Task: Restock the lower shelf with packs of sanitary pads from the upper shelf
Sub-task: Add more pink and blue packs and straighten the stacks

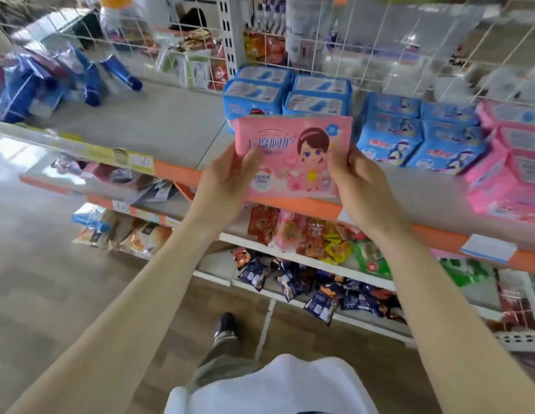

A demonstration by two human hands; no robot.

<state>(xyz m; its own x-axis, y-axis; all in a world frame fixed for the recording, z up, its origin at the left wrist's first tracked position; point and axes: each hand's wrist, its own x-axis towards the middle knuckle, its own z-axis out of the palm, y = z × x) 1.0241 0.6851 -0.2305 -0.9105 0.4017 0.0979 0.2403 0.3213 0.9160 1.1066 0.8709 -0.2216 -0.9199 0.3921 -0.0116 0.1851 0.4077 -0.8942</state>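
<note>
I hold the pink pack of pads (pixel 293 156) upright with both hands, left hand (pixel 227 180) and right hand (pixel 359 186) gripping its side edges, above the front edge of the shelf (pixel 158 121), before stacked blue packs (pixel 287 94).

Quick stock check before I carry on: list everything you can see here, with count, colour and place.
held pack: one, pink with a cartoon girl, upright above the shelf's front edge, gripped at both sides
light-blue packs: four visible, stacked two by two behind the held pack
blue penguin packs: about four, right of the light-blue ones
pink packs: a stack, count unclear, far right on the same shelf
dark blue packs: several, blurred, far left of the shelf
shelf: one, grey with orange front edge
snack packets: many, red, yellow, green, on the shelf below
dark navy packets: many, on the lowest shelf
left hand: grips the pack's left edge
right hand: grips its right edge
</note>
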